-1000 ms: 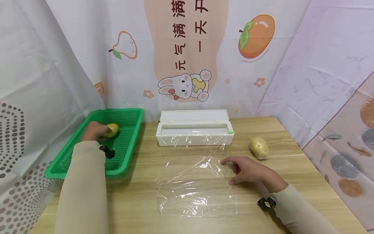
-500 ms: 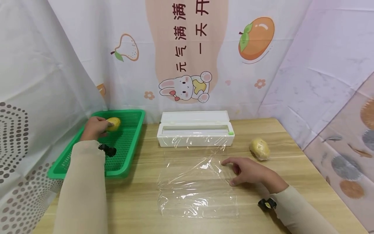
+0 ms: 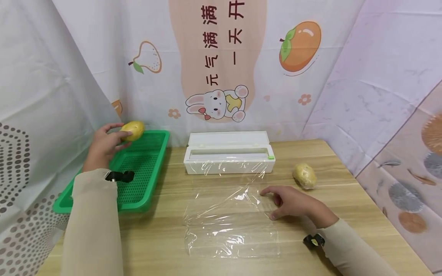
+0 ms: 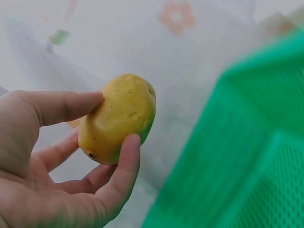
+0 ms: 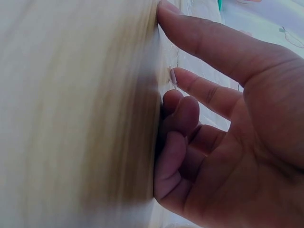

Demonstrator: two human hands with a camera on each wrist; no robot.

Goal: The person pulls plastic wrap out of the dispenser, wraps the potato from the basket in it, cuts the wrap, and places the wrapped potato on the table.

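A yellow potato point(image 3: 134, 131) is gripped between the thumb and fingers of my left hand point(image 3: 105, 145), above the far left end of the green basket point(image 3: 157, 168). Small dark specks mark the skin of this potato point(image 4: 121, 114) in the left wrist view. My right hand point(image 3: 297, 201) rests on the table, index fingertip and thumb at the right edge of the clear plastic wrap point(image 3: 231, 218); its other fingers are curled under point(image 5: 178, 123). The wrap runs flat and wrinkled from a white dispenser box point(image 3: 229, 166) with its lid up.
A second potato point(image 3: 305, 176), wrapped in film, lies on the wooden table point(image 3: 155, 237) beyond my right hand. A green slider point(image 3: 271, 157) sits at the right end of the dispenser's edge. A printed curtain point(image 3: 155, 96) hangs behind the table.
My left hand has raised the potato up from inside the green basket to above its far left rim. My right hand stays in place at the wrap's edge.
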